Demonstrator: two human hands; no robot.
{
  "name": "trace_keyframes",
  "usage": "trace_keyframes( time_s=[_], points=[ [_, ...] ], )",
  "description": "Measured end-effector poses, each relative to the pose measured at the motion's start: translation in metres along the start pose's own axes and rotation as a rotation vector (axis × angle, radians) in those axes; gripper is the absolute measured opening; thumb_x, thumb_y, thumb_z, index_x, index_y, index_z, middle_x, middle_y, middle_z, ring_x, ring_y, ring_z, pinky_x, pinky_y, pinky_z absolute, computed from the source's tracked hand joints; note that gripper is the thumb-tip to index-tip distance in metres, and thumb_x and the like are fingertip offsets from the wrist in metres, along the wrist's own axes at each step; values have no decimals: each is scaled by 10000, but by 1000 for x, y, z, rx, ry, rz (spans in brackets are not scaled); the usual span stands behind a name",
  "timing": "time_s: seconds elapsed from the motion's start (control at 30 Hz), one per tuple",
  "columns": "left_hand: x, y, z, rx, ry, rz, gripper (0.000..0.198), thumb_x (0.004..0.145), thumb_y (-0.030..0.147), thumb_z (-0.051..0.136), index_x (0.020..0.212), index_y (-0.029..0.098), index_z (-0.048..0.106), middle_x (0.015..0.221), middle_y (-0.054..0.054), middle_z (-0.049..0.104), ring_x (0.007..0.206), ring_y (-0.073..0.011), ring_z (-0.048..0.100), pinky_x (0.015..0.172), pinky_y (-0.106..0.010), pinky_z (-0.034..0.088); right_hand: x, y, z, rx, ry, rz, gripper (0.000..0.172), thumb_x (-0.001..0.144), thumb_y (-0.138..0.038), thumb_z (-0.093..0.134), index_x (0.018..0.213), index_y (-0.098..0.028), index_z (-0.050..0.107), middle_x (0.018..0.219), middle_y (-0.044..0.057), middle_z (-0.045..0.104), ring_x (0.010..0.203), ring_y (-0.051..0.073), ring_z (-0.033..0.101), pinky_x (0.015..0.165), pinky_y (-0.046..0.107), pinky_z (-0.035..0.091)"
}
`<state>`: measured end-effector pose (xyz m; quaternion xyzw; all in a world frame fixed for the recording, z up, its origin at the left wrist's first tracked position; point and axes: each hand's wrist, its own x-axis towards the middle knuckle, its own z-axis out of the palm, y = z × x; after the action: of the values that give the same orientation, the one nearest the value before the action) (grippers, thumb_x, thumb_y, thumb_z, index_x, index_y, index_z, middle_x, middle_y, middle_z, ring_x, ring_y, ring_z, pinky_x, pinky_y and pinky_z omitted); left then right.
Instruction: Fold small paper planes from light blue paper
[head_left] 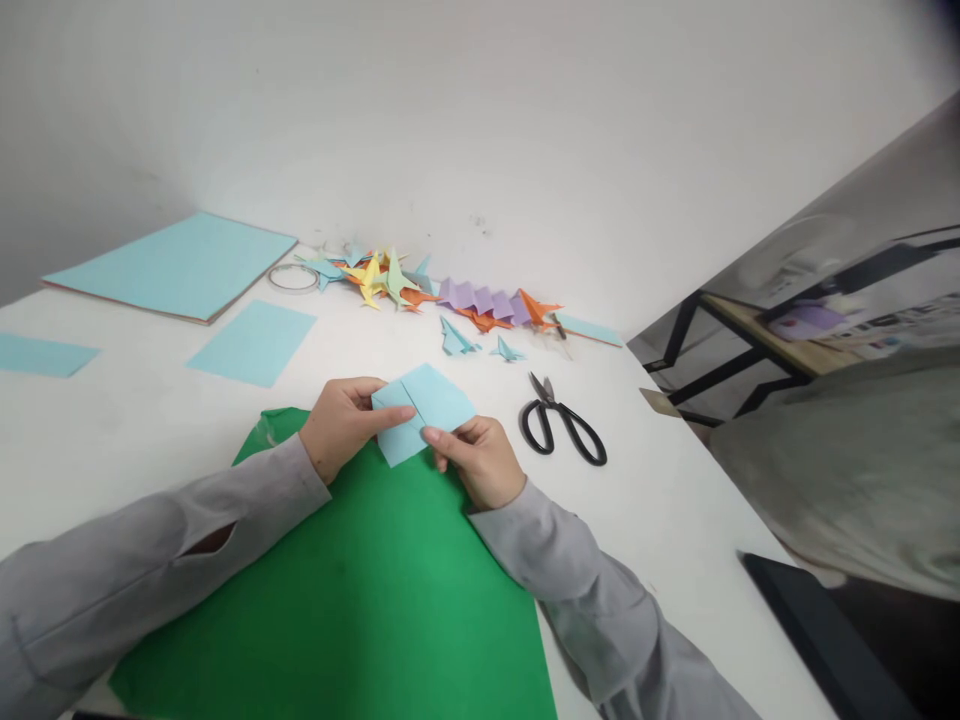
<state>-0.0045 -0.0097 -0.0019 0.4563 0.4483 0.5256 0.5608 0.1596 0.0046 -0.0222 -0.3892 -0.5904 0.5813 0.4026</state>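
A small folded piece of light blue paper (437,395) is held up between my two hands, over the far end of a green sheet (360,590). My left hand (346,422) grips its left side, thumb lying on the front face and fingers mostly hidden behind. At the lower right edge, my right hand (480,455) pinches the paper between thumb and curled fingers. A crease or flap edge runs slantwise across the paper between the two thumbs.
Black-handled scissors (562,420) lie right of my hands. Folded paper figures (386,278) line the wall, with two small blue ones (456,338) nearer. Blue sheets (255,342) and a large stack (180,265) lie left. A dark flat object (832,640) sits at the right edge.
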Motion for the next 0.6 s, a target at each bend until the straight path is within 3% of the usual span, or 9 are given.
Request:
trace_keyframes(
  time_s=[0.13,0.2,0.27,0.37,0.43,0.5,0.6],
  points=[
    [-2,1,0,-27,-26,-79,217,545,272,728,641,112,618,539,12,572,480,-97,487,451,-223,373,4,-3,-1,333,24,97,426,600,-559,641,471,-156,593,402,-2,535,385,106,468,411,244,347],
    [-3,1,0,-10,-109,-140,216,533,262,731,614,109,602,502,24,535,452,-86,459,436,-218,353,5,-8,-2,490,70,144,430,581,-589,630,536,-162,628,436,-3,556,420,116,498,428,246,381],
    [-4,1,0,43,-248,-194,211,541,263,718,576,106,583,464,37,487,426,-70,416,420,-209,322,5,-13,-4,513,77,174,394,533,-551,684,562,-159,647,474,-4,580,449,110,511,444,236,394],
    [-5,0,1,140,-418,-210,221,602,286,665,535,109,551,441,57,415,415,-48,348,408,-193,270,4,-15,-5,344,-14,195,301,488,-423,761,589,-157,661,501,-14,600,443,89,496,444,218,380],
    [-4,-1,2,221,-409,-161,256,628,298,640,498,115,515,420,77,331,406,-34,280,395,-183,215,2,-13,-6,202,-61,163,217,515,-333,768,589,-161,659,496,-24,598,434,80,482,449,217,371],
    [-3,-2,1,311,-326,-79,257,639,305,627,504,116,517,416,86,282,407,-32,243,389,-182,176,1,-9,-5,128,-58,124,159,559,-294,747,588,-169,653,502,-27,598,445,86,488,461,226,372],
    [-3,-3,0,390,-254,13,200,660,304,598,618,109,588,436,72,344,421,-43,284,393,-183,195,1,-5,-4,82,-23,76,134,590,-291,720,607,-177,652,540,-19,607,488,102,507,484,240,380]
  ],
)
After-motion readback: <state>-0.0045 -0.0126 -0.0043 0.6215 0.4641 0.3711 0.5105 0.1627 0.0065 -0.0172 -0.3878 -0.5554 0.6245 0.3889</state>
